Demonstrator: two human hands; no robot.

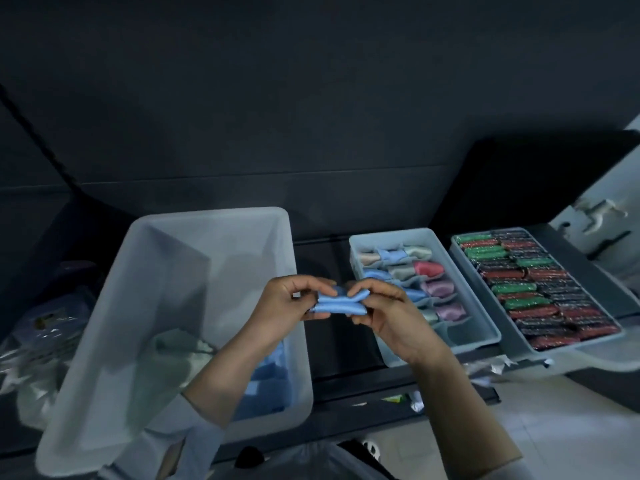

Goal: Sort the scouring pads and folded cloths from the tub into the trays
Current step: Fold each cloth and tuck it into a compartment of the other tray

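Both hands are meeting above the gap between the tub and the nearer tray, pinching a folded blue cloth (337,304) between them. The left hand (289,306) is gripping the cloth's left end with curled fingers and thumb, while the right hand (381,311) is pinching its right end, fingers curled over the top edge. The cloth is sitting folded into a short, thick bundle, held clear of the surface (327,355) below.

The pale plastic tub (114,306) is standing on the left, tall-walled and tilted in the wide-angle view. More blue cloths (266,375) are lying at its bottom right, partly hidden by the left forearm, and a greyish-green cloth (173,348) is lying beside them toward the tub's middle.

To the right of the hands, the divided cloth tray (391,355) is holding folded cloths in its compartments: blue, grey, pink-red and lilac ones are filling the far and middle compartments, while the nearest compartments look bare. Just beside it on the right, the second tray (460,254) is packed with rows of scouring pads (540,285) standing on edge, in green, red and dark colours with a glittery sheen.

Crumpled clear plastic packaging (31,355) is lying left of the tub. A dark wall is rising behind everything, and pale floor tiles (571,420) are showing at the lower right.
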